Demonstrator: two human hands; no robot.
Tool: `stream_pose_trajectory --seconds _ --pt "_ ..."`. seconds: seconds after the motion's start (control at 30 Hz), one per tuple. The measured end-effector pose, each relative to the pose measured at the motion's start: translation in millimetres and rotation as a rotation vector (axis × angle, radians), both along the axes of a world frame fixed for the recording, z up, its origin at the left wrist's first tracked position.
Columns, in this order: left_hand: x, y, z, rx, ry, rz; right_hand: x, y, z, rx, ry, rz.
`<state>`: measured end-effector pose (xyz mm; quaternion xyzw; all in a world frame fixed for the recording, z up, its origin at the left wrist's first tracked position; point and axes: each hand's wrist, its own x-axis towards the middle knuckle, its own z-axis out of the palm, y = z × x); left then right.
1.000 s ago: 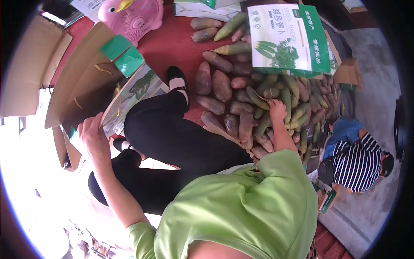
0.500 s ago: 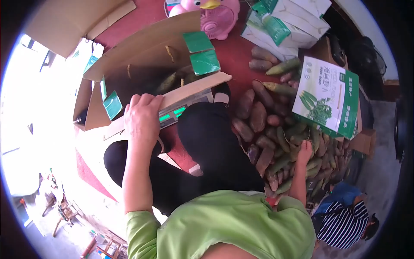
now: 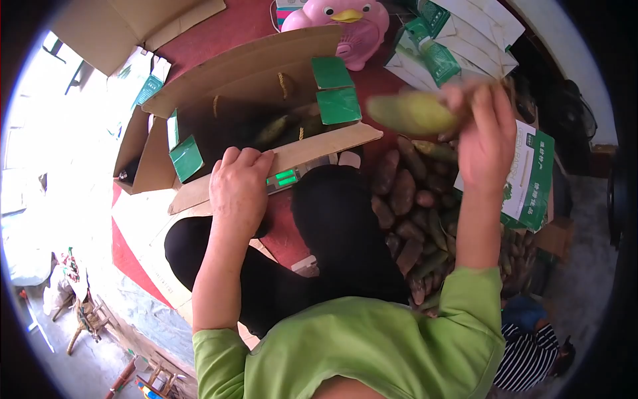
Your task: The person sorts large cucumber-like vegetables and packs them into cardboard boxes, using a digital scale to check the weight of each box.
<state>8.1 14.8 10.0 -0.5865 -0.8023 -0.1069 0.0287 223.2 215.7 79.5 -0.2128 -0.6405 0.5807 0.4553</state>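
My left hand (image 3: 239, 189) grips the near flap of an open cardboard box (image 3: 246, 73) that has several green radishes inside. The box sits on a scale with a green lit display (image 3: 286, 177). My right hand (image 3: 484, 136) is raised and holds a green radish (image 3: 412, 113), blurred by motion, to the right of the box. Below it lies a pile of green and purplish radishes (image 3: 409, 206) on the red floor.
A pink duck-shaped fan (image 3: 345, 23) stands behind the box. White and green printed cartons (image 3: 458, 36) are stacked at the top right, and another one (image 3: 531, 176) leans on the pile. A person in a striped shirt (image 3: 531, 352) crouches at the lower right.
My right hand has lifted off the pile with a radish and swung up toward the box. My left hand stays on the box flap.
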Motion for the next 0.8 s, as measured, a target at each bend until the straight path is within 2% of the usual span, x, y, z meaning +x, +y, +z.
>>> stream_pose_trajectory --seconds 0.03,0.1,0.13,0.23,0.3,0.37,0.4,0.43,0.5,0.6,0.67,0.7,0.8 --pt "0 0 -1 0.001 0.027 -0.003 -20 2 8 0.037 -0.015 0.02" --pt "0 1 -1 0.006 0.023 0.0 -62 0 22 0.142 0.04 0.213" --pt "0 1 -1 0.009 0.019 0.008 -81 3 18 0.106 0.064 0.282" --pt "-3 1 -5 0.016 0.03 -0.004 -146 5 -10 0.282 0.031 0.27" --pt "-3 1 0 -0.031 0.027 -0.01 -170 -7 -25 0.38 -0.112 0.282" --pt "-5 0 0 -0.026 0.039 -0.039 -204 -10 -65 1.113 -0.158 -0.033" --pt "-6 1 0 -0.039 0.035 -0.05 -215 -15 -80 1.215 -0.404 0.085" --pt "-6 1 -1 -0.051 0.032 -0.06 -214 -26 -71 0.991 -0.749 0.261" --pt "-5 2 -5 -0.04 0.038 -0.047 -204 -36 -60 1.016 -0.957 0.372" --pt "-5 2 -4 0.002 0.008 -0.089 -180 -44 -52 0.885 -0.836 0.3" --pt "-3 4 -1 -0.013 0.049 -0.054 -158 -49 -51 0.757 -0.363 0.02" --pt "-5 4 -1 -0.02 0.062 -0.055 -142 -49 -52 0.752 -0.368 0.012" --pt "-10 1 -4 0.01 0.052 -0.084 -83 -49 -54 0.508 -0.075 -0.133"
